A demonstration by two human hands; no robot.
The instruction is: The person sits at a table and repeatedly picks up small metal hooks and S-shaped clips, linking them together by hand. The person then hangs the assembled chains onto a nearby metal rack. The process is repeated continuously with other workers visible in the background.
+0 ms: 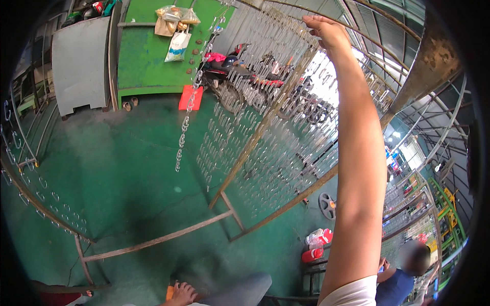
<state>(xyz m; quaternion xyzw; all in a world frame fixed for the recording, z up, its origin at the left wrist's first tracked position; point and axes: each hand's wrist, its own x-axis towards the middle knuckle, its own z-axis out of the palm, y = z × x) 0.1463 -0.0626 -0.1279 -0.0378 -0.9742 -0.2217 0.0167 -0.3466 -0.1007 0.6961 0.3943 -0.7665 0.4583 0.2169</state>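
My right arm stretches up to the top of a tall metal rack (293, 86) hung with rows of small metal hooks (265, 148). At its upper rail, my right hand (329, 33) has its fingers bent together; what is between them, if anything, is too small to make out. Low at the bottom edge, my left hand (182, 294) shows in part, fingers apart, beside a small orange thing (170, 292). A string of linked metal hooks (186, 117) hangs freely left of the rack.
Another rack rail with hooks (43, 214) curves along the left. A floor-level frame bar (158, 245) crosses between racks. Behind stand a green panel (153, 56), a grey cabinet (81, 66) and motorbikes (229, 81). A person in blue (395, 285) is at lower right, near red-and-white containers (316, 245).
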